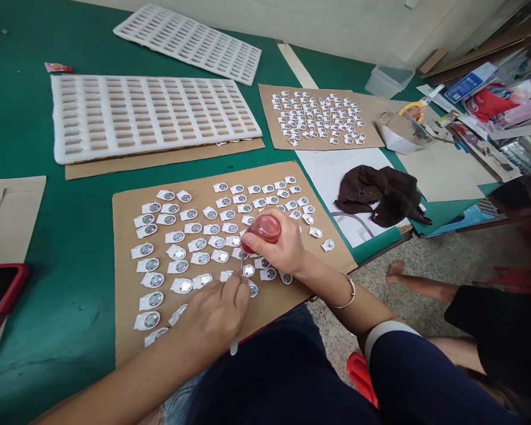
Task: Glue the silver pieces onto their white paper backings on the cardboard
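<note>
My right hand (pixel 287 239) is wrapped round a small red squeeze bottle (pixel 269 229), tilted with its tip down over the cardboard sheet (pixel 128 260). My left hand (pixel 221 307) is closed in a pinch just below the bottle. A slim, pale tool (pixel 234 346) pokes out beneath the left hand, its full shape hidden by the fingers. Rows of small white tabs with round silver and dark discs, such as this piece (pixel 151 319), lie spread across the cardboard. Both hands cover some of the pieces near the middle.
Behind stand white slotted trays (pixel 154 118). A second cardboard sheet (pixel 265 112) bears more discs. A dark brown cloth (pixel 378 192) lies on paper at right, near a clear container (pixel 389 79). At left is a red-cased phone (pixel 9 289). Another person's foot (pixel 396 271) shows at right.
</note>
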`<action>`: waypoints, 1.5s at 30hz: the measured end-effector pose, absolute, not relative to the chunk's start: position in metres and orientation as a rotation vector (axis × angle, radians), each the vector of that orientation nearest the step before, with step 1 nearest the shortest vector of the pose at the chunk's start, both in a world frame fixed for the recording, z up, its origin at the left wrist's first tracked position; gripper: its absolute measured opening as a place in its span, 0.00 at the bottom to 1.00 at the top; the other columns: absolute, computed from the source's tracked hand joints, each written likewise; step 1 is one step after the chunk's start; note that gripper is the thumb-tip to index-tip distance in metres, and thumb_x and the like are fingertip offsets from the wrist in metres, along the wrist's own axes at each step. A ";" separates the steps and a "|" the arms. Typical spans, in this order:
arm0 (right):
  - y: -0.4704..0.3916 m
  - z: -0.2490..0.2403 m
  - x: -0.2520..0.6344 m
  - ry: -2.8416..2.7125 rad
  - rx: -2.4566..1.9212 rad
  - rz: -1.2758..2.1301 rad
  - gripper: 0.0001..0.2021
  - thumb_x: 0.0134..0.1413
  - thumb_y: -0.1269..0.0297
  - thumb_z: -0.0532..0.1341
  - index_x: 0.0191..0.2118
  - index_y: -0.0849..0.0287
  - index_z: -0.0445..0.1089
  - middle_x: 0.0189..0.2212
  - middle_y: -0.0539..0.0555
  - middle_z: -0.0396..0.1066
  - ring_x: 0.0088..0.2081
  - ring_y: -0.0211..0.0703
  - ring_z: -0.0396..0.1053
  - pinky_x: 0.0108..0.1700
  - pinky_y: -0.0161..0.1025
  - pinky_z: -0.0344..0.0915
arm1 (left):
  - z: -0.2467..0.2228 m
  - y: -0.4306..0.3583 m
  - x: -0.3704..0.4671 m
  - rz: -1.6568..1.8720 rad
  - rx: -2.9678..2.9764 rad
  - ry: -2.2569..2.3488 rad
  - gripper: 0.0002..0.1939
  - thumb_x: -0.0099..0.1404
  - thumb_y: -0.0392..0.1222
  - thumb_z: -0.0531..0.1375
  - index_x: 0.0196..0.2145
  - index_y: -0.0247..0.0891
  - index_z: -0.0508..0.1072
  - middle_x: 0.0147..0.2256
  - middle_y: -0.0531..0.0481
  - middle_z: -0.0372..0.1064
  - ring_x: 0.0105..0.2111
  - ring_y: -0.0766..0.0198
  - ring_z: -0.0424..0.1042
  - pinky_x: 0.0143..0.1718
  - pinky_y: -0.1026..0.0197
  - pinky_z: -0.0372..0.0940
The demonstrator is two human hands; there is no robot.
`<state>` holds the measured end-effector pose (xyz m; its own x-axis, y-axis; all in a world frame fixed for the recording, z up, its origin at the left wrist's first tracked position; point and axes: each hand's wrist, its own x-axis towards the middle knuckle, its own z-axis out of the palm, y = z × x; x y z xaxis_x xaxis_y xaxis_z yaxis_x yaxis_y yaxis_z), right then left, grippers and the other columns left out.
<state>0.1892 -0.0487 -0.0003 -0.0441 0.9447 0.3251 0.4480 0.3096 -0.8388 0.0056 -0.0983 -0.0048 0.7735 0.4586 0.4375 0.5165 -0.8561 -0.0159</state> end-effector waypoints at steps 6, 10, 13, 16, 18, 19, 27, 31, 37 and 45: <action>-0.048 -0.001 0.190 -1.647 -1.279 0.650 0.14 0.49 0.53 0.66 0.35 0.55 0.66 0.30 0.49 0.73 0.29 0.38 0.69 0.35 0.38 0.68 | -0.006 -0.097 0.005 -0.650 -2.818 -0.763 0.11 0.61 0.24 0.49 0.37 0.29 0.68 0.30 0.41 0.71 0.27 0.58 0.72 0.25 0.58 0.67; -0.047 -0.004 0.190 -1.627 -1.250 0.635 0.13 0.49 0.54 0.67 0.35 0.55 0.66 0.29 0.48 0.73 0.29 0.36 0.69 0.34 0.36 0.68 | -0.007 -0.097 0.005 -0.654 -2.796 -0.754 0.12 0.62 0.24 0.48 0.38 0.28 0.68 0.29 0.42 0.71 0.25 0.59 0.71 0.24 0.58 0.66; -0.047 -0.005 0.191 -1.628 -1.249 0.624 0.13 0.49 0.54 0.67 0.36 0.56 0.67 0.30 0.49 0.73 0.30 0.37 0.70 0.35 0.36 0.68 | -0.008 -0.097 0.006 -0.666 -2.791 -0.757 0.12 0.62 0.24 0.48 0.38 0.29 0.68 0.30 0.41 0.71 0.27 0.58 0.72 0.24 0.59 0.66; -0.046 -0.005 0.191 -1.638 -1.286 0.611 0.13 0.50 0.53 0.66 0.35 0.56 0.68 0.30 0.50 0.73 0.30 0.38 0.71 0.35 0.37 0.69 | -0.008 -0.097 0.005 -0.659 -2.795 -0.774 0.12 0.61 0.24 0.48 0.38 0.31 0.68 0.30 0.42 0.71 0.28 0.58 0.72 0.24 0.59 0.66; -0.046 -0.005 0.192 -1.646 -1.289 0.594 0.13 0.50 0.53 0.66 0.36 0.56 0.68 0.30 0.50 0.73 0.30 0.38 0.71 0.35 0.37 0.69 | -0.008 -0.098 0.005 -0.641 -2.803 -0.780 0.12 0.61 0.24 0.49 0.37 0.31 0.68 0.29 0.43 0.71 0.28 0.58 0.73 0.24 0.58 0.65; -0.046 -0.005 0.192 -1.649 -1.285 0.584 0.13 0.50 0.53 0.66 0.36 0.56 0.67 0.30 0.50 0.73 0.30 0.38 0.71 0.35 0.37 0.69 | -0.008 -0.098 0.005 -0.635 -2.805 -0.786 0.11 0.62 0.24 0.49 0.36 0.31 0.68 0.29 0.43 0.71 0.28 0.57 0.73 0.24 0.58 0.65; -0.047 -0.005 0.193 -1.665 -1.265 0.492 0.13 0.50 0.55 0.67 0.36 0.56 0.66 0.29 0.48 0.73 0.29 0.36 0.70 0.34 0.36 0.69 | -0.007 -0.099 0.003 -0.578 -2.877 -0.867 0.14 0.62 0.24 0.49 0.37 0.34 0.71 0.31 0.44 0.72 0.26 0.59 0.72 0.25 0.58 0.65; -0.049 -0.004 0.195 -1.681 -1.258 0.463 0.13 0.50 0.55 0.67 0.36 0.56 0.66 0.28 0.48 0.73 0.28 0.37 0.71 0.32 0.37 0.69 | -0.001 -0.100 0.002 -0.379 -2.963 -0.925 0.16 0.62 0.25 0.48 0.36 0.39 0.73 0.31 0.49 0.73 0.26 0.61 0.72 0.27 0.60 0.65; -0.053 -0.005 0.197 -1.686 -1.279 0.475 0.13 0.50 0.56 0.67 0.36 0.55 0.66 0.28 0.49 0.73 0.29 0.38 0.71 0.33 0.38 0.69 | 0.006 -0.102 0.003 -0.223 -3.088 -1.032 0.19 0.57 0.22 0.47 0.32 0.40 0.72 0.32 0.49 0.71 0.32 0.59 0.72 0.31 0.61 0.64; -0.055 -0.004 0.198 -1.700 -1.289 0.482 0.13 0.49 0.56 0.66 0.34 0.55 0.65 0.26 0.48 0.72 0.27 0.38 0.69 0.31 0.38 0.68 | 0.005 -0.105 0.003 -0.109 -3.032 -1.031 0.17 0.57 0.22 0.48 0.34 0.38 0.70 0.34 0.46 0.71 0.29 0.59 0.69 0.30 0.59 0.63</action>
